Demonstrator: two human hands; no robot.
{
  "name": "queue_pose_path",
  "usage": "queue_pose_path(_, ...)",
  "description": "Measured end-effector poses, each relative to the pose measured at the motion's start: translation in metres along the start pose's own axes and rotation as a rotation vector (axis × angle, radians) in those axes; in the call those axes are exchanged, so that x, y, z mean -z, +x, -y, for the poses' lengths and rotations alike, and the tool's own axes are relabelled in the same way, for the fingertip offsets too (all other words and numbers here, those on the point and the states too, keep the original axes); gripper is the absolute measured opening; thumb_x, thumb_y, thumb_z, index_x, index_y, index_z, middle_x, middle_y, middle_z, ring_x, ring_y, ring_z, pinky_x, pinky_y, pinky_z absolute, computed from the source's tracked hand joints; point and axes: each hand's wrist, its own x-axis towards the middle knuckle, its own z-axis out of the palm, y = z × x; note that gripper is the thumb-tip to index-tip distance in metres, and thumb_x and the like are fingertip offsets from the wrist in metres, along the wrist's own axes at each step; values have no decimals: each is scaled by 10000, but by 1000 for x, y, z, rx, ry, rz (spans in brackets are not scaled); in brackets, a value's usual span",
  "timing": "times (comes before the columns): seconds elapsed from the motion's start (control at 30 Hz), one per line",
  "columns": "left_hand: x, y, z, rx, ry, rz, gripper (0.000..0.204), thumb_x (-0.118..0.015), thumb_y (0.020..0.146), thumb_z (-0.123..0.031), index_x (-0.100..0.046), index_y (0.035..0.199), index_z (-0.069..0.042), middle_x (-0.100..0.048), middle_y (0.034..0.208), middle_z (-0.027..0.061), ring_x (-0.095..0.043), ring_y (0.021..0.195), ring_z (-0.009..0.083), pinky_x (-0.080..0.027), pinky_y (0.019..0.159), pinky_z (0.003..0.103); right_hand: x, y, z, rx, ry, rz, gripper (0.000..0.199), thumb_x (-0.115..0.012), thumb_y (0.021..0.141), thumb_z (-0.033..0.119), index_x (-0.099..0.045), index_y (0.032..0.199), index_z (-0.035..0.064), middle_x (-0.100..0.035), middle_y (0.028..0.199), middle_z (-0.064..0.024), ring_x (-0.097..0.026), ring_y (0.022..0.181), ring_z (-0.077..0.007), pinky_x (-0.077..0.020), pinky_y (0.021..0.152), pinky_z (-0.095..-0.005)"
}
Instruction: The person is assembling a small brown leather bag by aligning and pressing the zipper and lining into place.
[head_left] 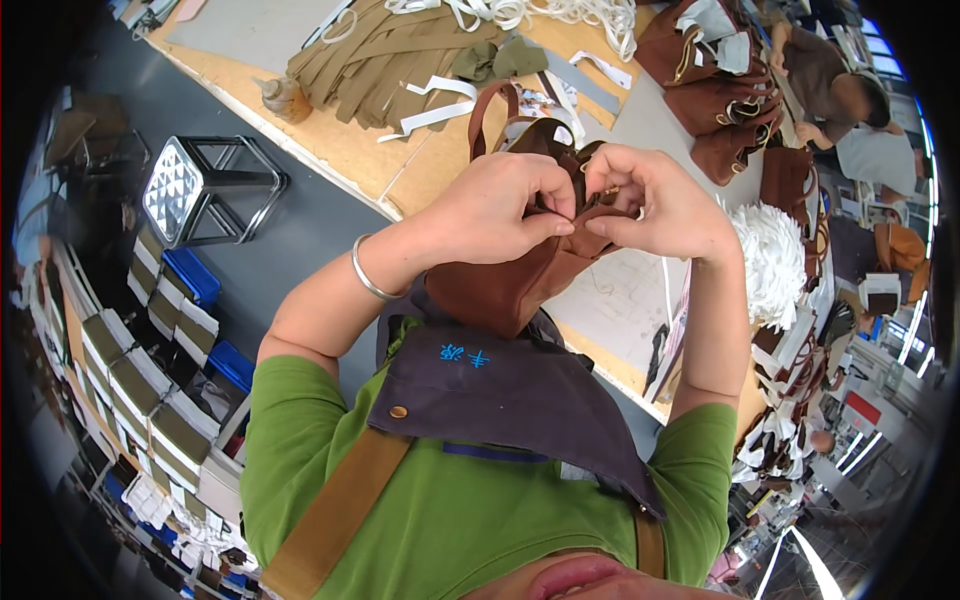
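Observation:
A reddish-brown fabric bag point(500, 285) hangs at the table's near edge, close to my chest. My left hand point(510, 205) pinches the top edge of this bag between thumb and finger. Facing it, my right hand point(655, 200) grips the same rim, its thumb and fingers curled together. Between the fingertips lies a fold of brown cloth; any small part there is too hidden to make out. A brown handle loop point(480, 115) stands up from the bag's far left side.
Olive fabric strips point(370, 60), a small amber bottle point(286, 100) and white straps lie on the table point(350, 155). More brown bags point(720, 110) are heaped at far right, near a co-worker point(825, 80). A bundle of white strips point(765, 265) sits right. A metal stool point(215, 190) stands left.

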Motion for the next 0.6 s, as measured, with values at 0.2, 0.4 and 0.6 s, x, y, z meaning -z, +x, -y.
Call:
queue_pose_path(0.2, -9, -4, -8, -212, 367, -289, 272, -784, 794, -172, -584, 963, -99, -570, 777, 19, -544, 797, 184, -388, 840, 315, -2, 2, 16, -58, 133, -22, 153, -670, 833, 52, -566, 933, 3, -626, 810, -8, -557, 648, -53, -451, 571, -246)
queue_pose_path(0.4, -25, -10, 8, -104, 32, -271, 304, -795, 796, -90, -563, 991, -72, -594, 824, 16, -563, 770, 146, -448, 761, 296, 5, 3, 3, -26, 214, 14, 119, -618, 945, 112, -634, 1005, 10, -652, 872, -7, -566, 785, -64, -468, 702, -235)
queue_pose_path(0.6, -22, -12, 4, -72, 17, -301, 214, -775, 818, -80, -606, 946, -56, -655, 811, 15, -591, 785, 153, -455, 749, 294, 4, 1, 6, -81, 146, -42, 100, -628, 942, 114, -656, 973, 23, -588, 810, 27, -506, 707, -39, -434, 619, -218)
